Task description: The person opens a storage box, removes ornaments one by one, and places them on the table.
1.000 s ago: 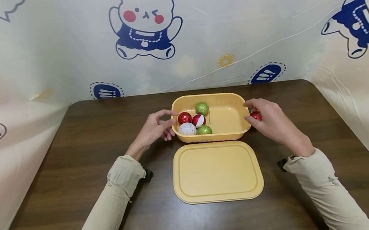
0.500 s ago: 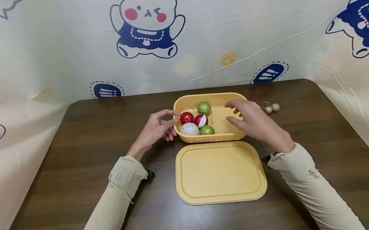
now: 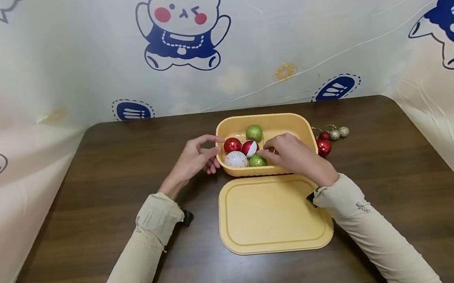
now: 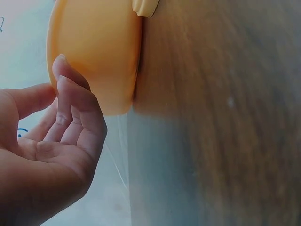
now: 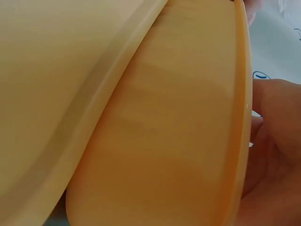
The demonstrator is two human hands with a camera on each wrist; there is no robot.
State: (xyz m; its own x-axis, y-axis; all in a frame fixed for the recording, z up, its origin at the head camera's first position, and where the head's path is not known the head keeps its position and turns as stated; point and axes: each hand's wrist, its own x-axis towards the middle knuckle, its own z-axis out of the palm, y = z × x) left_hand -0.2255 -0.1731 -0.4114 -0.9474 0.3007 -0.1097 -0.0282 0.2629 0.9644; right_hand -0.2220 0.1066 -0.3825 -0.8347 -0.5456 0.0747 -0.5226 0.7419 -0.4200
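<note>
My left hand (image 3: pixel 195 158) pinches the left rim of the yellow plastic box (image 3: pixel 287 119); the left wrist view shows its thumb and fingers (image 4: pixel 70 77) at the box edge. Inside the box's left half lie a red ball (image 3: pixel 232 144), a red-and-white ball (image 3: pixel 250 148), a white speckled ball (image 3: pixel 236 159), a green glitter ball (image 3: pixel 254 132) and a second green ball (image 3: pixel 257 160). My right hand (image 3: pixel 295 155) reaches into the box, fingertips curled round a small reddish ball (image 3: pixel 272 149), mostly hidden. From the right wrist, the box wall hides the fingertips.
Directly in front of the box lies a flat yellow lid (image 3: pixel 274 215). Outside its right end sit a shiny red ball (image 3: pixel 324 147), a smaller red ball (image 3: pixel 324 135) and small gold balls (image 3: pixel 339 133) on the brown table (image 3: pixel 160 139). A printed curtain hangs behind.
The right hand has moved left, from beside the box's right end to its middle, and down into it. Red and gold balls on the right are uncovered. The left hand stays on the rim.
</note>
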